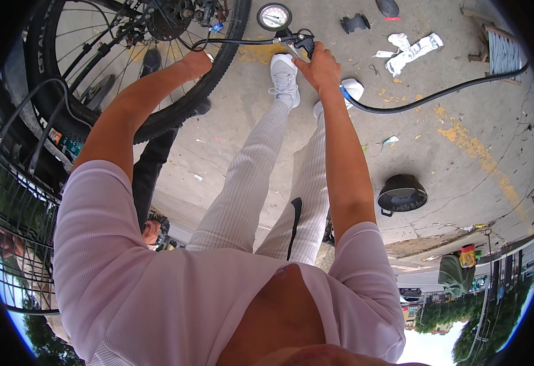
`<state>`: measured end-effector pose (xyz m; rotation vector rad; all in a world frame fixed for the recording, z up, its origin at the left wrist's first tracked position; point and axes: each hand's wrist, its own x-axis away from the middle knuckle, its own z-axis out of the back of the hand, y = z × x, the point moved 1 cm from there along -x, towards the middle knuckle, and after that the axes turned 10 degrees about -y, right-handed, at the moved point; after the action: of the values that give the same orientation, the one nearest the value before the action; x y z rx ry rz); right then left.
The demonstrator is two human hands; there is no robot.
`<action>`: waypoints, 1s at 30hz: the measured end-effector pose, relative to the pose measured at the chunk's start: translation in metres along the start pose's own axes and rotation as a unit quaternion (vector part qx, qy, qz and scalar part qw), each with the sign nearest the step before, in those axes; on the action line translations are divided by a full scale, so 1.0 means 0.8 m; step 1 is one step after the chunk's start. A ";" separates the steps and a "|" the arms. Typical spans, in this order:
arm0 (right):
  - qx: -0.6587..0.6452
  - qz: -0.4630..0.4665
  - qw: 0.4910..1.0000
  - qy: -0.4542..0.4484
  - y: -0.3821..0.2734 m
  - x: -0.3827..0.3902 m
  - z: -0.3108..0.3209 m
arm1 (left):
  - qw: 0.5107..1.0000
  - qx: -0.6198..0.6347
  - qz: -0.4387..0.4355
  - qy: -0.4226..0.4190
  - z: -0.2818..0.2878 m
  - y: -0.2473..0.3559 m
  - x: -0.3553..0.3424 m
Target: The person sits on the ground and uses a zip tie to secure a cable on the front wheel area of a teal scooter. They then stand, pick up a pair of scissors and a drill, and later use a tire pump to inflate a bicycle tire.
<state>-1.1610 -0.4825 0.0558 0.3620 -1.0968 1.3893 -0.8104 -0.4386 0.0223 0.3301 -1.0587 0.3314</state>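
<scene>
My right hand (320,66) is closed round the handle of a tyre inflator (303,43), a black and metal trigger grip topped by a round dial gauge (274,17). A thin black hose (242,42) runs left from it to the bicycle wheel (233,46), passing above my left hand. My left hand (197,64) reaches across the spokes to the inner side of the tyre. Its fingers are hidden, so I cannot tell what they touch. A small blue piece (217,28) shows among the spokes nearby.
A thick black air hose (425,100) curves off right toward a small slatted stool (503,52). White crumpled wrapping (413,53) and a black spool-like part (355,24) lie on concrete. A black basin (402,194) stands at right. Another person's dark trouser leg (154,171) is behind the wheel.
</scene>
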 end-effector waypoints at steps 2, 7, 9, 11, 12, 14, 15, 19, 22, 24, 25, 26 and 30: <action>0.000 -0.001 1.000 0.002 0.000 0.000 0.000 | 1.000 0.002 -0.001 0.000 0.000 0.000 0.000; 0.007 -0.003 1.000 -0.002 -0.002 0.003 0.004 | 1.000 0.004 -0.001 0.001 0.000 0.000 -0.001; 0.010 -0.002 1.000 -0.006 -0.003 0.002 0.006 | 1.000 0.009 -0.001 0.003 -0.002 0.002 -0.001; 0.009 -0.001 1.000 -0.004 -0.003 0.004 0.007 | 1.000 0.010 -0.001 0.003 -0.002 0.002 -0.001; 0.009 0.000 1.000 -0.001 -0.003 0.004 0.008 | 1.000 0.010 -0.001 0.004 -0.002 0.002 -0.001; 0.010 0.000 1.000 0.004 -0.003 0.005 0.007 | 1.000 0.012 0.001 0.005 -0.002 0.001 -0.001; 0.011 0.001 1.000 0.005 -0.002 0.004 0.005 | 1.000 0.012 0.001 0.005 -0.003 0.001 -0.001; 0.010 -0.001 1.000 0.002 0.003 0.000 0.000 | 1.000 0.015 0.004 0.006 -0.003 0.002 0.000; 0.012 -0.005 1.000 -0.007 0.003 -0.001 -0.001 | 1.000 0.017 0.005 0.007 -0.004 0.002 0.001; 0.009 -0.006 1.000 -0.005 0.002 -0.001 0.000 | 1.000 0.020 0.006 0.008 -0.002 0.001 0.003; 0.008 -0.007 1.000 -0.004 0.001 -0.001 0.002 | 1.000 0.018 0.005 0.007 -0.002 0.001 0.001; 0.006 -0.007 1.000 -0.003 0.000 0.000 0.004 | 1.000 0.024 0.004 0.000 -0.003 0.003 0.003; 0.003 -0.002 1.000 -0.003 0.001 0.000 0.002 | 0.996 0.023 0.005 -0.081 -0.010 0.004 -0.010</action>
<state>-1.1622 -0.4837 0.0563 0.3727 -1.0969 1.3883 -0.8087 -0.4328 0.0122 0.3969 -1.2139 0.3430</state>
